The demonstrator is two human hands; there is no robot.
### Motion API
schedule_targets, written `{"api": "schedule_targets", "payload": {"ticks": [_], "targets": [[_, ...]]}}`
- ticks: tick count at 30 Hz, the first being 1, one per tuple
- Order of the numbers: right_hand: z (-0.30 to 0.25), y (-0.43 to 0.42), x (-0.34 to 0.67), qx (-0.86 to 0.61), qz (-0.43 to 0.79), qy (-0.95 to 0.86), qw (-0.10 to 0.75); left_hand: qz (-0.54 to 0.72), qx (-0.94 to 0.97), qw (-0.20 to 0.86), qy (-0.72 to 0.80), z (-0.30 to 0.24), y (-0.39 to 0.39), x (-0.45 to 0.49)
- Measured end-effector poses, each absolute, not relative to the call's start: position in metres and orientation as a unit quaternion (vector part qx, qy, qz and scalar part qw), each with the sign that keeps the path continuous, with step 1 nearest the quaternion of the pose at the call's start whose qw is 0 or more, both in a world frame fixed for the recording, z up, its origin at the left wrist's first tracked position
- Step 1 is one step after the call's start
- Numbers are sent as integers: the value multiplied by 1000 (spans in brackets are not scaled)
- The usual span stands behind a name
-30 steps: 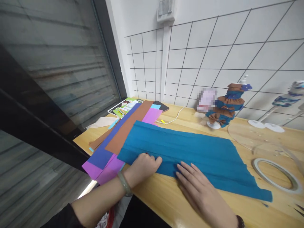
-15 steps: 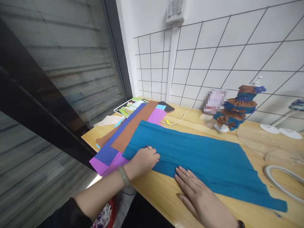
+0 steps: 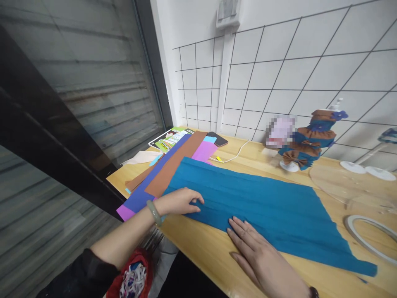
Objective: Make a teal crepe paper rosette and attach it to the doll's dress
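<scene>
Spread flat on the pale, grained wood of the tabletop [image 3: 192, 244], a broad teal sheet [image 3: 257, 194], thin and matte, roughly four-sided, with soft creases along its length and an uneven right end; cloth or crepe paper, impossible to tell. Over the sheet's near left part, the left hand [image 3: 180, 201], loosely curled, thumb and index tips apart; contact with the sheet hard to tell. Around its wrist, a smooth, pale green bangle [image 3: 154, 212]. Palm down across the sheet's near edge, the right hand [image 3: 259, 250], flat, fingers side by side, thumb apart. Partly beneath the sheet's left end, a straight-edged brown strip [image 3: 180, 165], overlapping a blue strip [image 3: 136, 201], with purple pieces [image 3: 203, 151] lower still. Behind the sheet, a slim dark phone [image 3: 219, 140] and a thin white cord [image 3: 237, 155] in a loose curve. Behind its right half, a stand [image 3: 318, 134] in brown and teal ruffles with pleated bows. Right of the sheet, a pale tape ring [image 3: 350, 225] and a clear disc [image 3: 331, 182]. Below its left end, off the tabletop, a red container [image 3: 141, 255] of tangled, ribbon-like scraps [image 3: 134, 279].
</scene>
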State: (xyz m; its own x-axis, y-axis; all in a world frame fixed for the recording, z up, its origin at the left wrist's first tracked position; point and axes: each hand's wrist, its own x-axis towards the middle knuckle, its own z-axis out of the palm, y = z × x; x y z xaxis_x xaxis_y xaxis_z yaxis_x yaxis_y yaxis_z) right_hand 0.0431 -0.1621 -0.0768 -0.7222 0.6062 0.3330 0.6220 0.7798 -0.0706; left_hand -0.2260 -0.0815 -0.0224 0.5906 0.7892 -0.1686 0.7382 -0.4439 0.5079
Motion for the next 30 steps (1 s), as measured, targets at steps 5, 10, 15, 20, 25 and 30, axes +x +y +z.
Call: {"api": "schedule_targets", "payload": {"ticks": [5,10,15,20,25,30], "targets": [[-77,-161,43,-327,-57,-932,145,59,813,296,498,-22,-77,-259],[-77,-162,43,-324,-73,-933,140,62,795,314,515,-21,-73,-285],[-77,-162,44,-326,-81,-933,130,97,776,344,519,-20,-76,-287],[-77,-161,44,-328,-76,-932,133,147,745,343,553,-28,-80,-288],[-79,-162,44,-325,-93,-931,139,173,716,324,594,-39,-88,-299],[-79,-163,45,-328,-77,-930,150,191,696,311,619,-42,-98,-305]]}}
